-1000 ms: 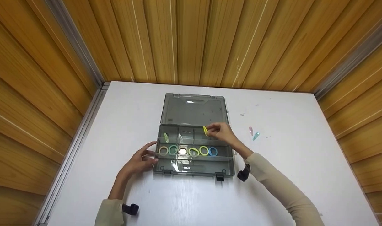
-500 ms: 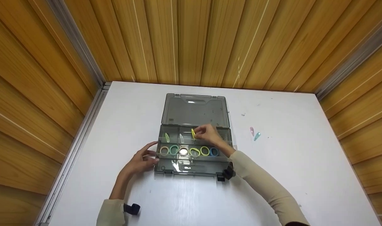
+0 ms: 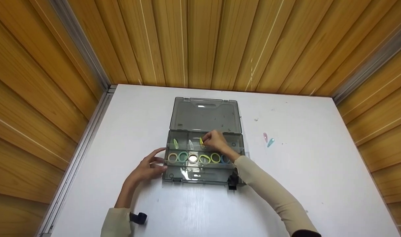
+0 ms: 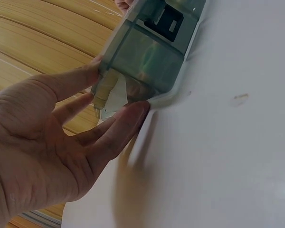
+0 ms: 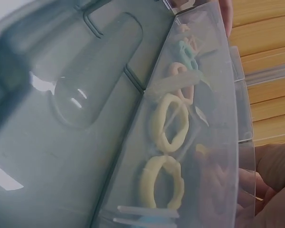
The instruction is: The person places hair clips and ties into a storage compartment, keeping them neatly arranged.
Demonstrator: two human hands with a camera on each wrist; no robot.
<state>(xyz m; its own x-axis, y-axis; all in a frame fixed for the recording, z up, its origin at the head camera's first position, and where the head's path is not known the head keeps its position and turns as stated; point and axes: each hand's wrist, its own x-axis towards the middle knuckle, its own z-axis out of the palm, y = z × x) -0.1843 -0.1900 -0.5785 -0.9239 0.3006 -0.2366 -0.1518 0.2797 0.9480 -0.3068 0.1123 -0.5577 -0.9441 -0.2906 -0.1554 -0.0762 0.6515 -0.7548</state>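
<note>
A grey translucent organizer case (image 3: pixel 202 175) lies unfolded on the white table. At its left side, my left hand (image 3: pixel 147 168) rests thumb and fingertips against the wall; the left wrist view shows these fingers spread and fairly straight at the case's corner (image 4: pixel 147 66). My right hand (image 3: pixel 215 140) pinches a yellow snap hair clip (image 3: pixel 201 142) in the back row, right of a white hair clip (image 3: pixel 191 144). Further left in that row lies a light green hair clip (image 3: pixel 176 144). Several coloured hair ties, including a yellow hair tie (image 3: pixel 215 158), line the middle row.
A pink hair clip (image 3: pixel 265 137) and a teal hair clip (image 3: pixel 270 142) lie on the table right of the case. The lid (image 3: pixel 205 115) lies back, away from me. A latch (image 3: pixel 232 187) sticks out at the case's front edge. Wood-look walls (image 3: pixel 200 42) surround the table.
My right hand has carried the yellow hair clip leftward and lower into the back row, close to the white one. The left hand has stayed at the case's left side.
</note>
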